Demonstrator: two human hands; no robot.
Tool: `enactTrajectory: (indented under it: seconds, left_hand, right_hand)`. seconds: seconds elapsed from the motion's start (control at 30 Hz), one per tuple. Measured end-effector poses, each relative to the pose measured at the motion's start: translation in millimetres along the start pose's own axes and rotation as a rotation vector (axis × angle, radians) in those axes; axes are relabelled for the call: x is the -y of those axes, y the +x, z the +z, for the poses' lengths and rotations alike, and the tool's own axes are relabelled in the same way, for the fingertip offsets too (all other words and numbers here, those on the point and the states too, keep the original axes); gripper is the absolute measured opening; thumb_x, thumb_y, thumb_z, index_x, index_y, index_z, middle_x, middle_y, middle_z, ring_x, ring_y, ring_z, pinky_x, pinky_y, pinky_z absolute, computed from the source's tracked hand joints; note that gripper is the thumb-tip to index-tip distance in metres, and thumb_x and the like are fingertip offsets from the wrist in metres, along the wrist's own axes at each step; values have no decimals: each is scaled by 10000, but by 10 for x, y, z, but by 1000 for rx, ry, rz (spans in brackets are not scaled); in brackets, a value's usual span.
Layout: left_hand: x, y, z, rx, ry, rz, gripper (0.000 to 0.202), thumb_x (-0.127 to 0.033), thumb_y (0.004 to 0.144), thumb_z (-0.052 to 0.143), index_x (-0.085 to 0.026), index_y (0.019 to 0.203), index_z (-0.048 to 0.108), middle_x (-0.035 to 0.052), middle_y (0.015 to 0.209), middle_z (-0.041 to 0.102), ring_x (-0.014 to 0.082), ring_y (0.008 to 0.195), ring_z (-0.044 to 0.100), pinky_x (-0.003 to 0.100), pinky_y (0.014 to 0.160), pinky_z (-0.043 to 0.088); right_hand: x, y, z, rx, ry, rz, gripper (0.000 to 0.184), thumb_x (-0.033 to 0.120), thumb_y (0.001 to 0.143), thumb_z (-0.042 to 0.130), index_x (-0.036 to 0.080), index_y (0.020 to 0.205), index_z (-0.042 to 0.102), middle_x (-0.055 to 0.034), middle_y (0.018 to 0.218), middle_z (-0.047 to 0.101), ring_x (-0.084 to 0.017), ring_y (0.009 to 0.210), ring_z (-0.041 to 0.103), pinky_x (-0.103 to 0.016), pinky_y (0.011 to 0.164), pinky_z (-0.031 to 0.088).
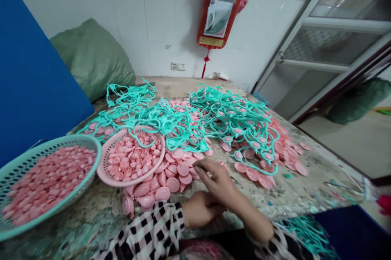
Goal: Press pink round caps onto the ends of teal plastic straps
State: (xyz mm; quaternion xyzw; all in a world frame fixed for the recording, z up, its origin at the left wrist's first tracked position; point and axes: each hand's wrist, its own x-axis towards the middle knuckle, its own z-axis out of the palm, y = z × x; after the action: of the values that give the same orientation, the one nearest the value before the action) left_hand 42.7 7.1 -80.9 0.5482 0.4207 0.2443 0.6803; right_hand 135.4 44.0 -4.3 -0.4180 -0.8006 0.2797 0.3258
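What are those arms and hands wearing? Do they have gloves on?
No gloves: the left hand and the right hand are bare, and no rings show. The left sleeve is black and white with a pattern of checks, and the right sleeve has a matching dark and light pattern.

Your worn table (308, 186) carries a teal basket (58, 142) and a pink basket (102, 166) toward your left, with loose pink discs (172, 184) and tangled teal runners (232, 109) spread across its middle.
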Motion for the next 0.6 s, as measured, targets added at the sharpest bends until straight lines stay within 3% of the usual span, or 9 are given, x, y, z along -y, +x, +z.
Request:
enactTrajectory:
  seconds: [0.13,0.3,0.47,0.6]
  left_hand:
    - [-4,-22,-6,139,-22,-48,133,-211,772,525,-144,830,624,-27,548,522,145,508,553,313,571,473]
    - [7,25,-34,180,-57,-69,125,-201,785,476,-175,834,588,-37,535,493,120,494,524,308,582,467]
    - [82,33,-33,205,-67,-64,123,-269,759,524,-202,832,596,-31,572,512,128,518,526,311,593,466]
    - [94,30,-18,191,-59,-75,157,-335,735,554,-210,815,607,-23,566,510,134,514,510,314,582,455]
  right_hand:
    - [-272,448,-51,-55,-4,200,189,248,831,498,177,844,673,-41,786,692,-184,751,628,-280,687,464]
    - [-491,1025,-57,-152,-71,336,254,263,840,455,149,945,655,-56,820,693,-177,738,621,-258,645,449]
    - [-541,1518,8,-148,-206,458,235,339,814,523,163,869,669,-75,810,695,-200,748,618,-268,632,418]
    - [-534,1726,79,-96,-308,510,240,387,755,594,161,763,674,-103,772,687,-240,748,621,-288,618,396]
